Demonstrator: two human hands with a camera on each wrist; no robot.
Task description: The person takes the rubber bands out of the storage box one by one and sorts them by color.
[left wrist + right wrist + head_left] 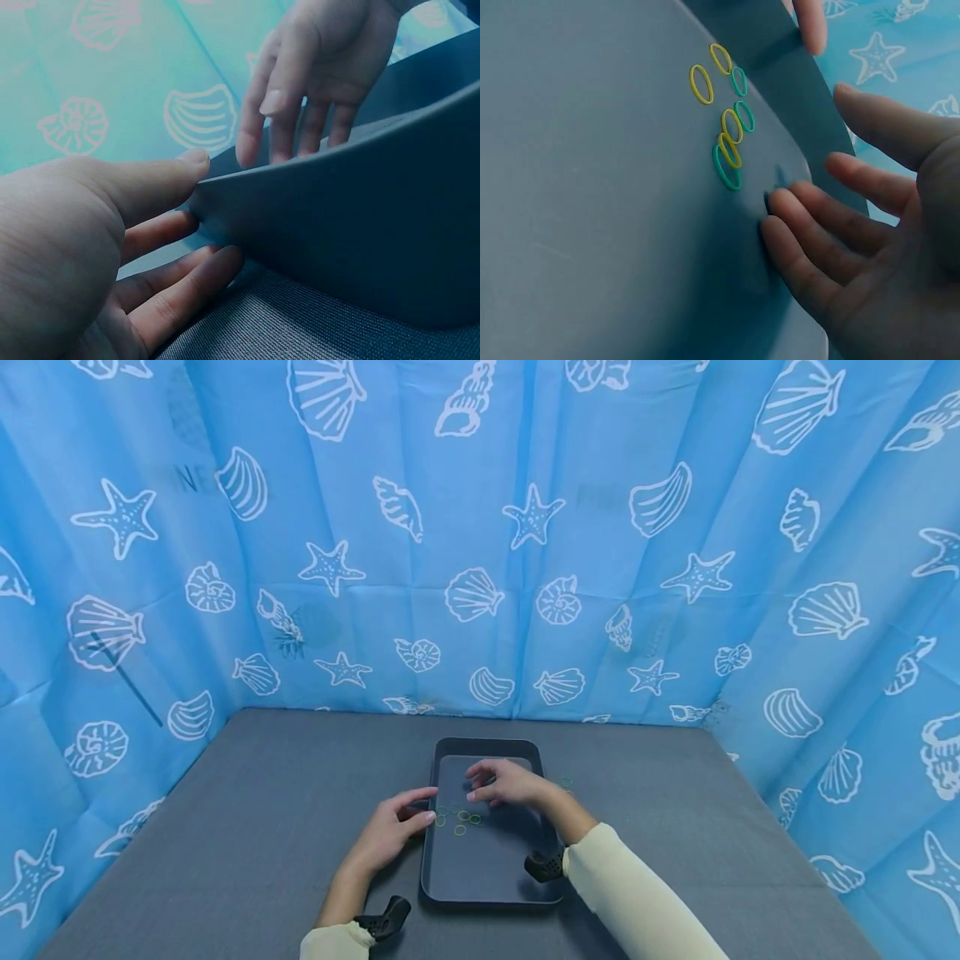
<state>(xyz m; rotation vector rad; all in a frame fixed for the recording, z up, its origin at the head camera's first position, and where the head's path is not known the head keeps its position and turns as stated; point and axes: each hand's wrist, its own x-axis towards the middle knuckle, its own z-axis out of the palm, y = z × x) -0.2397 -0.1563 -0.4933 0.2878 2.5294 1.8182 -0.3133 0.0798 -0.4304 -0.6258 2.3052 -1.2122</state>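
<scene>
My left hand (pixel 392 831) is at the left side of a dark grey rectangular tray (pixel 487 897). In the left wrist view its fingertips rest at the rim and against the outer wall, fingers fairly straight. Over the far half of the tray, my right hand (pixel 506 782) hovers with loosely bent fingers, and nothing shows between them. Several thin yellow and green rings, like small rubber bands (pixel 700 84), lie on the tray floor near its left wall. In the right wrist view the right fingertips are close over the floor beside these bands.
A few more green bands (pixel 567 782) lie on the grey tablecloth (pixel 315 777) just right of the tray. Blue curtains (pixel 480 527) with white shell and starfish prints stand around the table's back and sides.
</scene>
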